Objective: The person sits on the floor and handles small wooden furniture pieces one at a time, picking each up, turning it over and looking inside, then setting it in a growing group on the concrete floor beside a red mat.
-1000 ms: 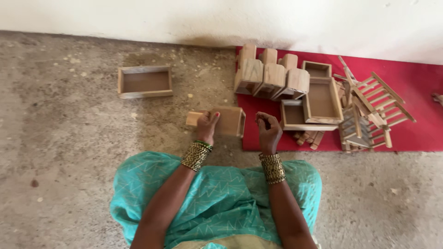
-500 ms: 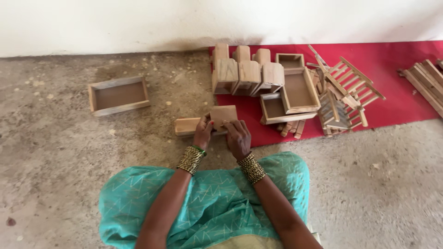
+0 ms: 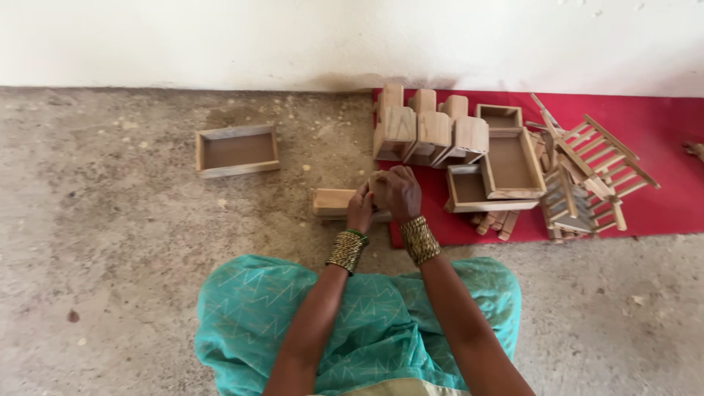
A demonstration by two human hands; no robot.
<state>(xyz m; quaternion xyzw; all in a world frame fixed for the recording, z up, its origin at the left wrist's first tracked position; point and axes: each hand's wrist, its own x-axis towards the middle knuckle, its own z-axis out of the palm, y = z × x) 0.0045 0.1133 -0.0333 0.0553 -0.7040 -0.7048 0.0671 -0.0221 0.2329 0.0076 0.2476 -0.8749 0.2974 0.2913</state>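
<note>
Both my hands are closed together on a small wooden box (image 3: pixel 334 202) that lies on the concrete floor in front of my knees. My left hand (image 3: pixel 360 210) grips its right end from the near side. My right hand (image 3: pixel 397 192) covers the same end from above, and hides most of that part. Only the box's pale left end shows. Gold bangles ring both wrists.
An open wooden tray (image 3: pixel 236 149) lies alone on the floor at the left. On a red mat (image 3: pixel 660 139) by the white wall stand several wooden blocks (image 3: pixel 429 132), stacked open boxes (image 3: pixel 506 165) and slatted wooden racks (image 3: pixel 594 172). My teal garment covers my lap.
My right hand moved left from the mat's edge and joined my left hand on the small wooden box. The view swung, first right, then back left.
</note>
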